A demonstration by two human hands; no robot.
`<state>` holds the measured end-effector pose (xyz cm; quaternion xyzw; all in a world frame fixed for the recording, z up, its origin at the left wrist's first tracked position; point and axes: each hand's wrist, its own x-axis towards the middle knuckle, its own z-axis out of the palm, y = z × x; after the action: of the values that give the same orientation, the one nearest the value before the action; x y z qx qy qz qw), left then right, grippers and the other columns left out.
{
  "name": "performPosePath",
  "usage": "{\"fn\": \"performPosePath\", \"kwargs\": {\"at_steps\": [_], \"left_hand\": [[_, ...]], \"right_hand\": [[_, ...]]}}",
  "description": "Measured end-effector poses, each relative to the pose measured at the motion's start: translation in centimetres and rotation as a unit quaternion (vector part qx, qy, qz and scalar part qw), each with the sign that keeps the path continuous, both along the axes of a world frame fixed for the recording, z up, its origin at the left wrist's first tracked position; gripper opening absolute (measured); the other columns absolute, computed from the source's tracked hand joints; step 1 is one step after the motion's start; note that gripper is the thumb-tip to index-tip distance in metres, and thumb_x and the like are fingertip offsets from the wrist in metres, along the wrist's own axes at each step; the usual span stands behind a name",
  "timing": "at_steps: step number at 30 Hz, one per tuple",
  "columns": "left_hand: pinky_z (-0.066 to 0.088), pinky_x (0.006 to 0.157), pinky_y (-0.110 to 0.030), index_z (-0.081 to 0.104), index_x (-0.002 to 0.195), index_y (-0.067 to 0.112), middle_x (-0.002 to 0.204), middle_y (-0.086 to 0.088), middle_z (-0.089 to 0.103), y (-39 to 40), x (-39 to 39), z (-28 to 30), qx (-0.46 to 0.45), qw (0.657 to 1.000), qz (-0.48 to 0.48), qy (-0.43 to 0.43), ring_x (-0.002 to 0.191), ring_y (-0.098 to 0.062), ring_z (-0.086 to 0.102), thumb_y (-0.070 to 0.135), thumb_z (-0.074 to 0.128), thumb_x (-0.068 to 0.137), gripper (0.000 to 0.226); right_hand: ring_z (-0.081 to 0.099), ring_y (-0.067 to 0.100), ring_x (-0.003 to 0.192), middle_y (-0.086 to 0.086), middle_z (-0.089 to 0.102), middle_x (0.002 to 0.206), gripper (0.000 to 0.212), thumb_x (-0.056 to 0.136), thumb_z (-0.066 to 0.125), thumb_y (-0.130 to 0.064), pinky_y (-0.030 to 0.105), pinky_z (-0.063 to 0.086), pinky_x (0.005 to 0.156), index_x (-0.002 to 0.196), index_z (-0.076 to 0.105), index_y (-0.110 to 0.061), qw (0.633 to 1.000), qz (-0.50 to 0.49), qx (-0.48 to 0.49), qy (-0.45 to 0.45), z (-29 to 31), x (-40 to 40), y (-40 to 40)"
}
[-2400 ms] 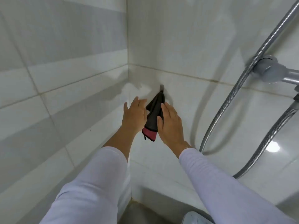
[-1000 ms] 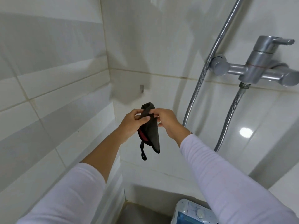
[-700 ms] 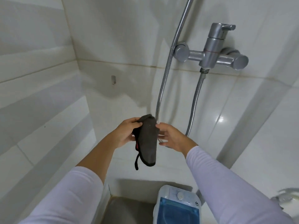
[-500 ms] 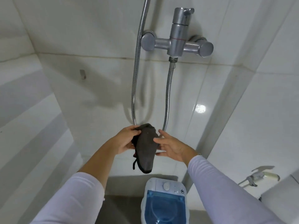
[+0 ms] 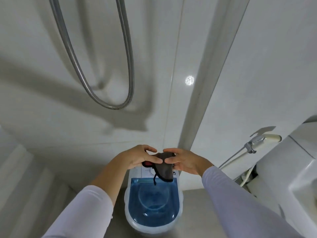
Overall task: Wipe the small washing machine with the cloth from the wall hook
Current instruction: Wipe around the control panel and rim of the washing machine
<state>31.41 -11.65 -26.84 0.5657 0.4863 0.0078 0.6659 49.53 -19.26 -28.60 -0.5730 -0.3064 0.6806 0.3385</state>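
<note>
A dark grey cloth with a red edge and a dangling black loop hangs between both hands. My left hand pinches its left top corner and my right hand pinches the right top corner. Directly below them on the floor stands the small washing machine, white with a see-through blue lid and a white control panel partly hidden behind the cloth. The wall hook is out of view.
A metal shower hose loops down the tiled wall above. A bidet sprayer hangs on the right wall beside a white toilet tank. Grey floor surrounds the machine.
The view has tilted down from the wall and faucet to the washing machine. Both hands have brought the cloth lower, over the machine's panel, and the cloth is now bunched between them.
</note>
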Motion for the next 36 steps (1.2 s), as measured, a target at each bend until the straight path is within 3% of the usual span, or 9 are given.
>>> {"fn": "performPosePath", "kwargs": {"at_steps": [6, 9, 13, 15, 19, 24, 29, 32, 36], "left_hand": [[0.052, 0.073, -0.019, 0.068, 0.107, 0.011, 0.095, -0.004, 0.069, 3.2, 2.3, -7.8, 0.191, 0.971, -0.088, 0.119, 0.082, -0.013, 0.064, 0.009, 0.076, 0.071, 0.037], [0.045, 0.062, -0.016, 0.072, 0.097, 0.009, 0.085, -0.001, 0.066, 4.9, 3.2, -11.2, 0.283, 0.944, -0.094, 0.137, 0.075, -0.012, 0.059, 0.016, 0.073, 0.075, 0.024], [0.032, 0.055, -0.019, 0.07, 0.08, 0.001, 0.074, -0.002, 0.056, 6.8, 3.8, -15.6, 0.379, 0.915, -0.066, 0.119, 0.069, -0.014, 0.05, 0.019, 0.072, 0.074, 0.019], [0.033, 0.054, -0.019, 0.067, 0.071, 0.009, 0.069, 0.0, 0.058, 7.3, 3.9, -17.3, 0.407, 0.905, -0.065, 0.106, 0.066, -0.014, 0.052, 0.021, 0.071, 0.076, 0.014], [0.033, 0.057, -0.013, 0.068, 0.092, 0.018, 0.08, 0.006, 0.062, 7.4, 4.0, -20.4, 0.466, 0.878, -0.027, 0.105, 0.074, -0.01, 0.054, 0.031, 0.068, 0.082, 0.017], [0.036, 0.057, -0.014, 0.055, 0.09, 0.017, 0.073, 0.009, 0.054, 4.9, 4.6, -22.8, 0.484, 0.869, 0.097, 0.042, 0.078, -0.015, 0.053, 0.03, 0.07, 0.078, 0.022], [0.054, 0.084, -0.035, 0.058, 0.089, 0.016, 0.097, -0.003, 0.068, 1.1, 5.5, -22.2, 0.354, 0.919, 0.152, -0.078, 0.088, -0.021, 0.067, 0.039, 0.059, 0.085, 0.024], [0.048, 0.092, -0.035, 0.062, 0.101, 0.015, 0.107, -0.006, 0.068, -1.2, 5.4, -20.8, 0.249, 0.944, 0.139, -0.163, 0.095, -0.019, 0.067, 0.039, 0.039, 0.096, 0.034], [0.035, 0.102, -0.038, 0.066, 0.117, 0.018, 0.122, -0.003, 0.065, -3.4, 5.0, -20.2, 0.249, 0.946, 0.072, -0.195, 0.113, -0.011, 0.054, 0.038, 0.017, 0.101, 0.055]], "right_hand": [[0.056, 0.025, 0.108, 0.014, 0.054, 0.124, 0.063, 0.077, 0.064, 0.013, 0.029, 0.051, 0.091, 0.134, 0.043, -0.004, 0.993, 0.049, 0.023, -0.109, -7.5, 1.8, 3.3], [0.064, 0.027, 0.093, 0.014, 0.061, 0.104, 0.045, 0.075, 0.069, 0.009, 0.024, 0.058, 0.078, 0.117, 0.056, -0.002, 0.977, 0.072, 0.051, -0.193, -11.2, 2.7, 5.2], [0.07, 0.031, 0.083, 0.009, 0.066, 0.084, 0.023, 0.074, 0.076, -0.013, 0.038, 0.058, 0.083, 0.091, 0.062, -0.013, 0.941, 0.084, 0.102, -0.311, -15.4, 3.6, 7.3], [0.065, 0.021, 0.066, 0.003, 0.063, 0.072, 0.018, 0.072, 0.078, -0.022, 0.031, 0.058, 0.067, 0.078, 0.061, -0.019, 0.923, 0.078, 0.135, -0.352, -16.9, 3.8, 7.9], [0.053, 0.011, 0.064, -0.004, 0.057, 0.066, 0.021, 0.069, 0.078, -0.033, 0.022, 0.042, 0.06, 0.065, 0.06, -0.023, 0.887, 0.037, 0.209, -0.41, -19.3, 3.8, 8.1], [0.053, 0.02, 0.068, 0.01, 0.056, 0.071, 0.031, 0.072, 0.075, -0.022, 0.029, 0.042, 0.067, 0.081, 0.062, 0.005, 0.888, -0.046, 0.269, -0.371, -21.2, 2.8, 6.6], [0.058, 0.022, 0.081, 0.011, 0.061, 0.089, 0.027, 0.085, 0.064, -0.027, 0.03, 0.048, 0.071, 0.094, 0.058, -0.002, 0.901, -0.157, 0.266, -0.306, -21.0, 1.4, 4.0], [0.064, 0.029, 0.099, 0.017, 0.068, 0.107, 0.044, 0.083, 0.062, -0.043, 0.039, 0.052, 0.093, 0.103, 0.065, -0.004, 0.932, -0.167, 0.255, -0.195, -20.3, 1.6, 2.3], [0.067, 0.032, 0.101, 0.019, 0.068, 0.111, 0.049, 0.065, 0.079, -0.04, 0.046, 0.053, 0.093, 0.103, 0.066, -0.011, 0.94, -0.199, 0.255, -0.108, -19.9, 2.3, 0.3]]}}
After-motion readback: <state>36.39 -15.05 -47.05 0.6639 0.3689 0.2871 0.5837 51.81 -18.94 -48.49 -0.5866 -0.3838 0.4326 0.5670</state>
